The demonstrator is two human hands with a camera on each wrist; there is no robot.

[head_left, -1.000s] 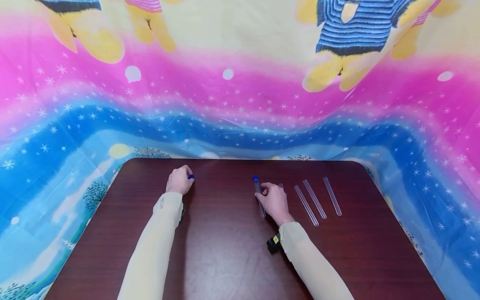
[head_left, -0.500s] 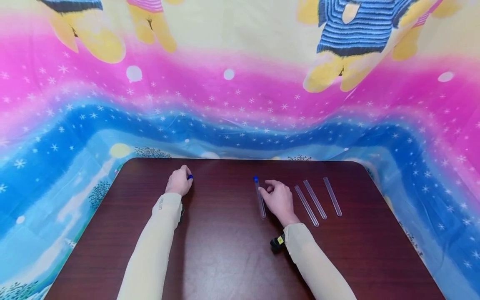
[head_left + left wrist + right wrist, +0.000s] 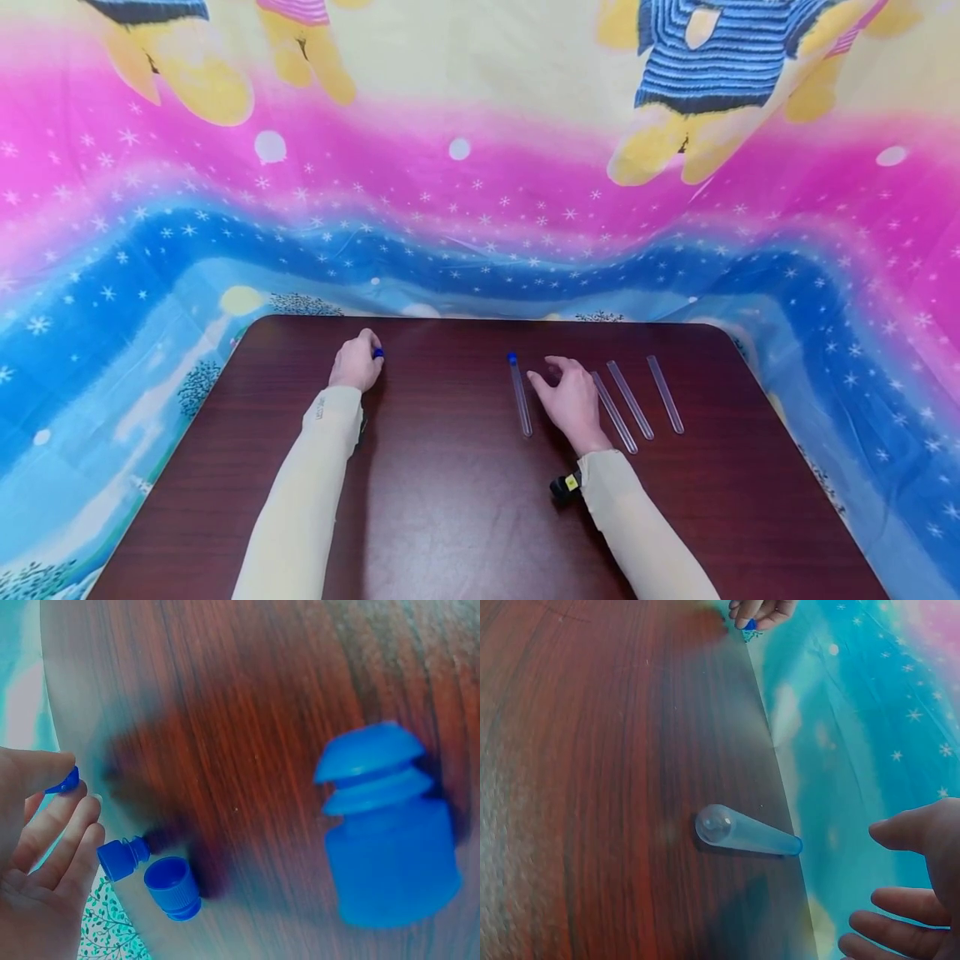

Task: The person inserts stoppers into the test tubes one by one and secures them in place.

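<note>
One bare right hand [image 3: 570,402], fingers parted, held nothing; nearer than the pinching left hand [image 3: 355,364], it had three slim, clear, uncapped tubes [image 3: 630,400] just to its right, long axes slanting away leftward. The left held a small blue plastic cap [image 3: 69,780].

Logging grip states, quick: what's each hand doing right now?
Left hand: pinching a blue cap.
Right hand: open, holding nothing.
</note>
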